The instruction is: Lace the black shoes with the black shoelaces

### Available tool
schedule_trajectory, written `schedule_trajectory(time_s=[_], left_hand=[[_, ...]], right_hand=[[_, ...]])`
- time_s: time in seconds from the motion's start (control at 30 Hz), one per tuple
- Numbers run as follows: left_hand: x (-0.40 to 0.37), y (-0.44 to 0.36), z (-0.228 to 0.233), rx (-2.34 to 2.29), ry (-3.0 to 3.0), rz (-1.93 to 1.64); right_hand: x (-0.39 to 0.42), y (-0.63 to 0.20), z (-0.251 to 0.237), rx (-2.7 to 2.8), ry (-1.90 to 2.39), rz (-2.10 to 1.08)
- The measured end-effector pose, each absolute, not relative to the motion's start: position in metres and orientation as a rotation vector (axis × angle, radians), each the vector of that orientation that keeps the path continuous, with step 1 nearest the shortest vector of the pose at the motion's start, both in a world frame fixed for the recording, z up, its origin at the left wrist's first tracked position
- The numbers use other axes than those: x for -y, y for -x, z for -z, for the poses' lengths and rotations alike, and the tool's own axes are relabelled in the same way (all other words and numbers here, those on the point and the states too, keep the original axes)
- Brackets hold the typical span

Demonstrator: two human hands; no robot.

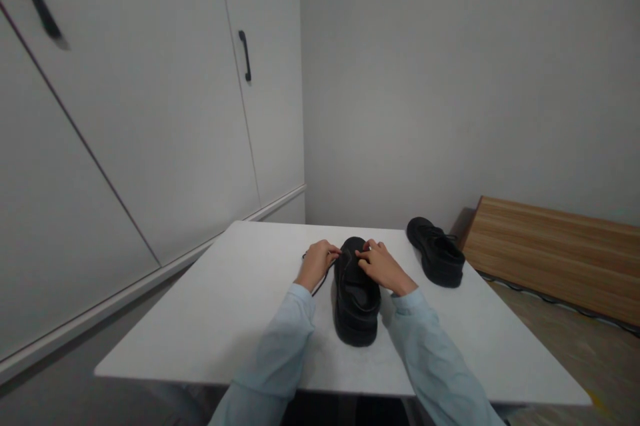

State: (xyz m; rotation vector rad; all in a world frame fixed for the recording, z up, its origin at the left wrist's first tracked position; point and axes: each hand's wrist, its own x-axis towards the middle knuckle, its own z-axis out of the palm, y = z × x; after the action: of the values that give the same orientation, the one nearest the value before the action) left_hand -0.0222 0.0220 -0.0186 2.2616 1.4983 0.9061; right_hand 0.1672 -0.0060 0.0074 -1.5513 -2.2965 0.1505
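Note:
A black shoe (356,309) stands on the white table (225,319), toe pointing away from me. My left hand (316,264) pinches a black lace at the shoe's left side; a loop of that lace (320,285) trails down onto the table. My right hand (383,267) grips the lace over the shoe's tongue on the right side. Both hands meet near the top of the lacing. Pale blue sleeves cover both forearms.
A second black shoe (435,251) sits at the table's far right. White wardrobe doors with a black handle (245,56) stand to the left. A wooden board (555,256) lies low against the wall at right.

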Motion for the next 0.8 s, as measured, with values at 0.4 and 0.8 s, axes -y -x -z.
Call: schedule_trajectory(time_s=[0.4, 0.8], left_hand=[[-0.011, 0.013, 0.01, -1.653, -2.172, -0.911], [-0.014, 0.02, 0.009, -1.589, -2.156, -0.913]], right_hand=[[0.0, -0.169, 0.013, 2.09, 1.452, -0.158], [0.006, -0.16, 0.011, 2.113, 1.506, -0.128]])
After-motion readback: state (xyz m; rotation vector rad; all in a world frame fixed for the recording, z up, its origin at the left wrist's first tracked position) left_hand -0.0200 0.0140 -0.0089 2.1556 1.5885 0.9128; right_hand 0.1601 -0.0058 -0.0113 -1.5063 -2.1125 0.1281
